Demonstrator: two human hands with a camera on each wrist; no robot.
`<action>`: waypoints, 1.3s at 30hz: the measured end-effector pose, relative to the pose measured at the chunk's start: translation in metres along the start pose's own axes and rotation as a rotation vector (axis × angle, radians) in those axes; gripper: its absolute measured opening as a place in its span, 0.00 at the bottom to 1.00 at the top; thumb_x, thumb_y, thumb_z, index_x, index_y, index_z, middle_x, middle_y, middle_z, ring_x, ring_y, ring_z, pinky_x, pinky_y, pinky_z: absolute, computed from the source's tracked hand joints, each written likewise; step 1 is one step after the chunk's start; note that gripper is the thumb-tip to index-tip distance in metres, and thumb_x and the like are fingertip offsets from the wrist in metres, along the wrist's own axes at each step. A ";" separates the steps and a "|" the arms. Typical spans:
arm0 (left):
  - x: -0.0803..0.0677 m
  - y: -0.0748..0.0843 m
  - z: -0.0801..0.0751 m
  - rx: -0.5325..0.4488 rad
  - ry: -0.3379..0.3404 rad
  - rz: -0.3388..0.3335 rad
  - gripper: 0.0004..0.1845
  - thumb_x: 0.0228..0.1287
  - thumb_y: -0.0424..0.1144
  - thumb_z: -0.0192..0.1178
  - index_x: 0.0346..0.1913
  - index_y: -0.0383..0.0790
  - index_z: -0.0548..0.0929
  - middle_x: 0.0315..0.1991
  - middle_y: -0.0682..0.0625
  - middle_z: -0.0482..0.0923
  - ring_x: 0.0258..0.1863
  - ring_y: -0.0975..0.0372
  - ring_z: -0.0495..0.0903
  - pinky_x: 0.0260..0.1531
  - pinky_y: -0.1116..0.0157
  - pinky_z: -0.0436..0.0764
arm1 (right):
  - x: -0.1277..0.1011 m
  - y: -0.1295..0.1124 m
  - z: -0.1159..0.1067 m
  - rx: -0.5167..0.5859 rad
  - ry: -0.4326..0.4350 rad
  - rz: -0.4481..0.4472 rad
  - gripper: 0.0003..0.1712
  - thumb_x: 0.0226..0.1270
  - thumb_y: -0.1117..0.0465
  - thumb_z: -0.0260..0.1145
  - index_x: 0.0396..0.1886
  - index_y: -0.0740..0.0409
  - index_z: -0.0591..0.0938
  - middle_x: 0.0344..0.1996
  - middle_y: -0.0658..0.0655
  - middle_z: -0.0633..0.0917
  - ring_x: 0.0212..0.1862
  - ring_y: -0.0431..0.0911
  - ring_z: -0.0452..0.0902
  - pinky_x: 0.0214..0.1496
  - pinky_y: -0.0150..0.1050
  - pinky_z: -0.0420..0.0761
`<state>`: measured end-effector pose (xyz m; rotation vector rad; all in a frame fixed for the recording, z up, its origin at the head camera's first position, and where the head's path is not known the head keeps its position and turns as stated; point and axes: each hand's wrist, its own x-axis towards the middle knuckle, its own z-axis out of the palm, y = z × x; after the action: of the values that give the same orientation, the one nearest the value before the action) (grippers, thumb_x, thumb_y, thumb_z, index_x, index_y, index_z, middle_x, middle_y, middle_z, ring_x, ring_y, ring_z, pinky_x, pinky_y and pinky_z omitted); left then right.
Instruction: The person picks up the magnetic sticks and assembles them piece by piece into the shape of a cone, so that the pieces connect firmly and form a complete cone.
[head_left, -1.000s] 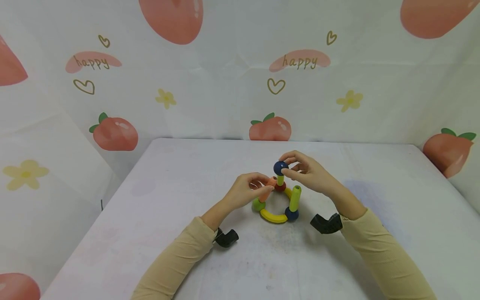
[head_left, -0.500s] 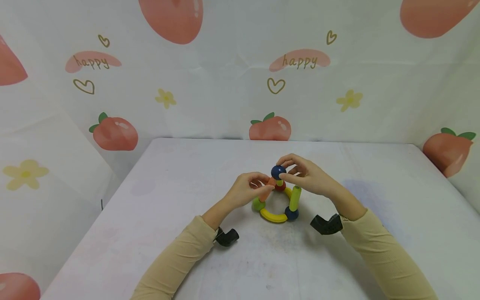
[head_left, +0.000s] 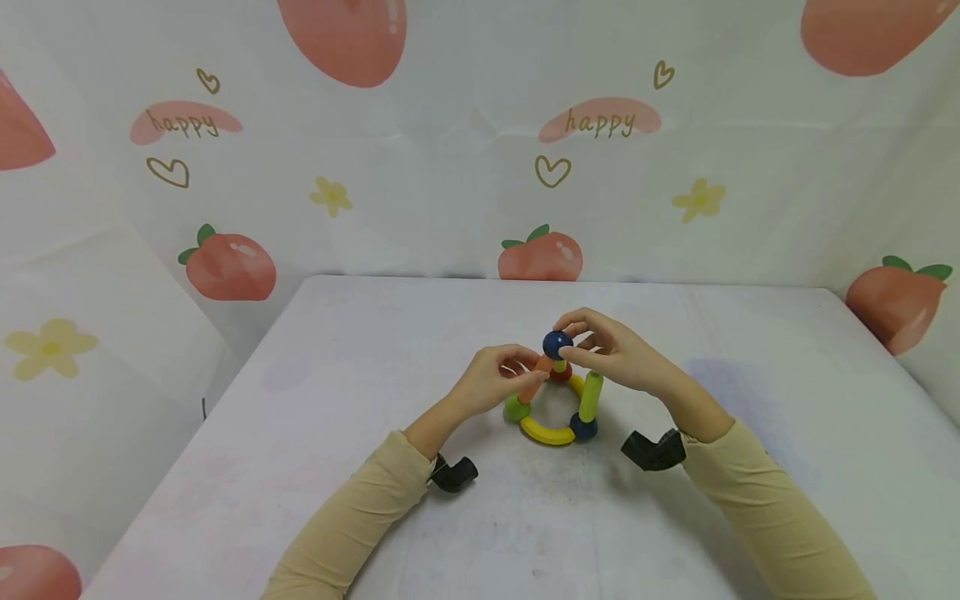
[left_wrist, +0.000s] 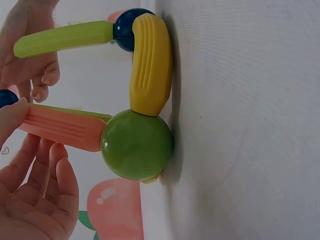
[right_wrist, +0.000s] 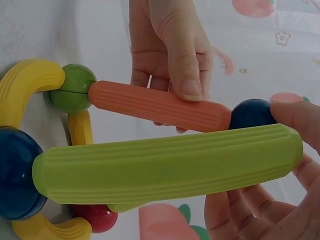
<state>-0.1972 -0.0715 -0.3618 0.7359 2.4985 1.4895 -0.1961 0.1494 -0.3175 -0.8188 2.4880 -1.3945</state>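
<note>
A small toy frame of sticks and balls stands mid-table. Its base joins a green ball [head_left: 516,408], a yellow curved piece [head_left: 547,432], a blue ball [head_left: 582,427] and a red ball [head_left: 561,372]. My left hand [head_left: 517,367] pinches the orange stick [head_left: 532,385], which rises slanted from the green ball [right_wrist: 75,89]. My right hand [head_left: 570,337] pinches a dark blue ball [head_left: 557,343] that meets the top end of the orange stick [right_wrist: 160,106]. A lime stick [head_left: 590,396] stands on the lower blue ball, free at its top [right_wrist: 165,165].
The white table [head_left: 375,500] is backed by a strawberry-print cloth [head_left: 450,167] hanging close behind and at both sides. Black wrist cameras [head_left: 453,475] [head_left: 652,448] sit under each sleeve near the toy.
My right hand has brought the dark blue ball down and a little left onto the tip of the orange stick. The left hand has kept its hold.
</note>
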 end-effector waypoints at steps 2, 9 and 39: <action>0.000 -0.001 0.000 0.019 -0.007 0.001 0.15 0.61 0.41 0.62 0.47 0.36 0.81 0.43 0.44 0.83 0.39 0.60 0.79 0.41 0.72 0.78 | 0.000 0.001 0.000 0.000 -0.002 -0.002 0.16 0.67 0.61 0.59 0.53 0.55 0.71 0.49 0.64 0.78 0.44 0.60 0.78 0.43 0.44 0.79; -0.002 -0.005 -0.001 0.045 -0.044 -0.014 0.14 0.59 0.39 0.64 0.45 0.37 0.82 0.41 0.45 0.84 0.39 0.61 0.80 0.40 0.72 0.80 | -0.005 0.006 -0.003 -0.040 0.006 -0.007 0.18 0.68 0.59 0.57 0.57 0.54 0.71 0.51 0.63 0.77 0.45 0.55 0.79 0.44 0.42 0.78; -0.003 -0.007 -0.002 0.062 -0.041 -0.019 0.14 0.57 0.39 0.65 0.45 0.38 0.83 0.39 0.45 0.83 0.38 0.62 0.79 0.36 0.75 0.79 | -0.030 0.029 -0.016 -0.078 -0.283 -0.112 0.13 0.64 0.61 0.63 0.46 0.60 0.75 0.39 0.54 0.81 0.42 0.39 0.80 0.47 0.33 0.80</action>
<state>-0.1980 -0.0774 -0.3674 0.7431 2.5247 1.3821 -0.1882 0.1895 -0.3365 -1.1025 2.3211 -1.1275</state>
